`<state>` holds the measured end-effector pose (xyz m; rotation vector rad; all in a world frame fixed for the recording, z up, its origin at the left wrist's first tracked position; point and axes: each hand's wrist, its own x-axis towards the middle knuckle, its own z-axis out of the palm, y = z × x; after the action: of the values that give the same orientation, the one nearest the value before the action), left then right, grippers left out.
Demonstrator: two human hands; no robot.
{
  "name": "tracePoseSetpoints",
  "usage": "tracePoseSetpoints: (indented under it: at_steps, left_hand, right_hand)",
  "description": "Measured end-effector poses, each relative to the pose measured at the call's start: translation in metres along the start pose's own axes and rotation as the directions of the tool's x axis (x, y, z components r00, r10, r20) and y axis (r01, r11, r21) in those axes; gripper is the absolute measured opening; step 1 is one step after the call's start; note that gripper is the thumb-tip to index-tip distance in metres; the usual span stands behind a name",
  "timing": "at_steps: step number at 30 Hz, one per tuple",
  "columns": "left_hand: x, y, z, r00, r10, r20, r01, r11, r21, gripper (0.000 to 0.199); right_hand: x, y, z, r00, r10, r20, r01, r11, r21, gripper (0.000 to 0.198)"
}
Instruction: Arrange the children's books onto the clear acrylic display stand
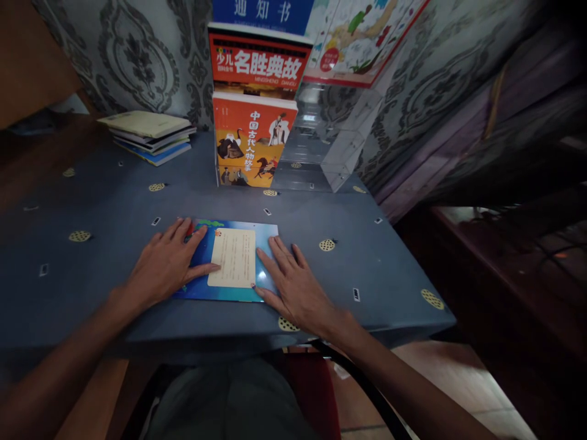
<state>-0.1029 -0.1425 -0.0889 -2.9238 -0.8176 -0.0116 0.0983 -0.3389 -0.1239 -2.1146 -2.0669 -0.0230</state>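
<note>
A thin blue book (233,293) with a cream text panel lies flat near the front edge of the table. My left hand (167,260) rests on its left side, fingers spread, the thumb reaching onto the cream panel. On the right side lies my right hand (293,278), also flat with the fingers apart, its thumb and fingertips touching the book. Neither hand grips anything. Part of the book's left and right edges is hidden under the hands.
Behind the book stands a clear acrylic rack (342,159) holding an orange book (250,143), a red book (261,61) and others above. A stack of books (149,131) lies at the back left. Blue-grey patterned cloth covers the table (376,263); its right edge drops off.
</note>
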Motion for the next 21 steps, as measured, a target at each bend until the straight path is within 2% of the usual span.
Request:
tracePoseSetpoints:
  at_steps: [5,9,15,21]
  left_hand:
    - [0.0,0.001,0.0,1.0,0.0,0.001,0.0,1.0,0.027,0.077]
    - [0.0,0.0,0.001,1.0,-0.001,0.004,0.001,1.0,0.006,0.076]
    - [-0.001,-0.002,0.006,0.999,0.012,-0.047,-0.014,0.999,-0.031,0.075]
    - [-0.001,-0.005,0.01,0.987,0.028,-0.155,-0.039,0.997,-0.068,0.074]
  right_hand:
    - [-0.005,-0.001,-0.006,1.0,-0.017,0.02,0.018,1.0,-0.005,0.065]
    - [0.007,0.001,-0.018,0.998,-0.046,0.052,0.045,0.999,0.009,0.067]
    - [0.064,-0.008,-0.02,0.972,-0.218,0.088,0.203,0.967,0.154,0.057]
    - [0.123,-0.018,-0.006,0.952,-0.298,0.07,0.279,0.938,0.204,0.044]
